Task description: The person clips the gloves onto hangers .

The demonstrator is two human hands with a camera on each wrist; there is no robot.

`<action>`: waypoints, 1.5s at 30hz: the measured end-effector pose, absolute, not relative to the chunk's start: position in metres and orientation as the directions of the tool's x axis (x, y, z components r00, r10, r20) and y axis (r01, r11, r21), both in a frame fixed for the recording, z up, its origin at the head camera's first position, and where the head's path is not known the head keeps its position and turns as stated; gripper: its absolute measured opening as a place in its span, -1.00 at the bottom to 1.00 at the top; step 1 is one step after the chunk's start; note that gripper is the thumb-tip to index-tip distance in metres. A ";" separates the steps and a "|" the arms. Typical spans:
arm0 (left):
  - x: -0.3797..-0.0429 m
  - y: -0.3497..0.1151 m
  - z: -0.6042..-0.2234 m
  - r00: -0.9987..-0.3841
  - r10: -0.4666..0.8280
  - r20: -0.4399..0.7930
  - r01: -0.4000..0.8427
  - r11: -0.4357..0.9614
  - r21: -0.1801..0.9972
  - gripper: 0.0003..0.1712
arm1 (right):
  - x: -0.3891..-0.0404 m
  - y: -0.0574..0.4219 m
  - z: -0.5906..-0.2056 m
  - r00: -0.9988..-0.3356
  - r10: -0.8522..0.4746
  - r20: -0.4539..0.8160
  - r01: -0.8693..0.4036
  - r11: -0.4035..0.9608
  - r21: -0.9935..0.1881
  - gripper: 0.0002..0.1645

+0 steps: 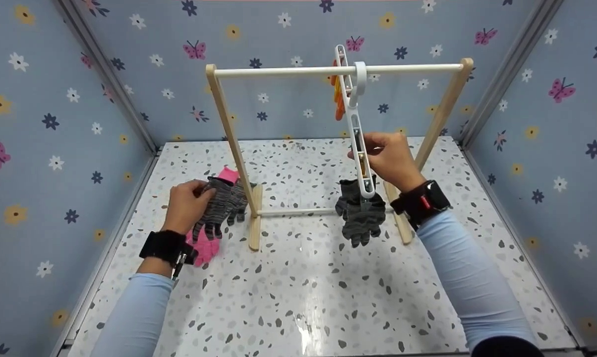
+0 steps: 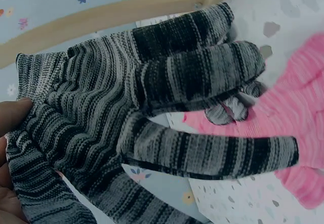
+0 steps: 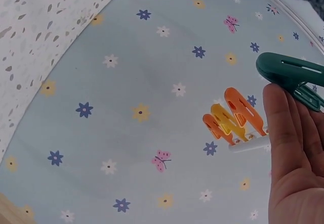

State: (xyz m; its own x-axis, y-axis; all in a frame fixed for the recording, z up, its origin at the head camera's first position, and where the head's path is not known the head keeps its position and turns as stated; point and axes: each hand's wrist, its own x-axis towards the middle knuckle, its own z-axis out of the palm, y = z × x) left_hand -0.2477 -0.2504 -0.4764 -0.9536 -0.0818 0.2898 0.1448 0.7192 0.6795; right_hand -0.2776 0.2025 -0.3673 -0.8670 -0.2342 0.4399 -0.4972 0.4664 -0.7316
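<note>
Thumb and fingers of my left hand (image 1: 187, 204) pinch a grey-and-black striped knit glove (image 2: 96, 97) by its cuff, left of the rack. Its fingers hang down in the head view. My right hand (image 1: 396, 161) is at the near half of a white clip hanger (image 1: 353, 119), holding a green clothespin (image 3: 291, 74); the thumb is hidden in the right wrist view. The hanger hooks over the rack's white rod (image 1: 288, 72). Dark grey gloves (image 1: 363, 218) hang at its near end. Orange and yellow clothespins (image 3: 243, 110) are on the far end.
A wooden rack (image 1: 231, 134) stands on the speckled white table (image 1: 298, 287). Pink gloves (image 1: 207, 248) and another grey striped glove (image 1: 239, 198) lie by its left foot. Flower-patterned walls (image 1: 169, 44) enclose the back and sides.
</note>
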 end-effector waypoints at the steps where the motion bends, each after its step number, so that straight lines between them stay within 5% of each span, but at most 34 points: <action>1: -0.247 -0.249 -0.476 -0.952 -0.073 0.297 0.157 0.716 0.680 -0.73 | -0.277 0.202 -0.367 -0.867 -0.237 0.439 -0.497 0.461 -0.735 -0.67; 16: -0.241 -0.223 -0.471 -0.912 0.053 0.407 0.350 0.619 0.703 -0.86 | -0.276 0.203 -0.367 -0.856 -0.245 0.456 -0.518 0.416 -0.748 -0.60; 45: -0.249 -0.175 -0.458 -0.870 0.120 0.478 0.467 0.512 0.721 -0.89 | -0.273 0.206 -0.372 -0.803 -0.246 0.543 -0.591 0.446 -0.672 -0.67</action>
State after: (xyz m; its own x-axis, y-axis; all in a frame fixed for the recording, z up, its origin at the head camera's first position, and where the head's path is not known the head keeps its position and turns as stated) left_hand -0.2494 -0.1754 -0.4575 -0.8701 0.1197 0.4782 0.4668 0.5117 0.7213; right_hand -0.2734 0.2057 -0.3716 -0.8031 -0.2460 0.5427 -0.5909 0.4463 -0.6721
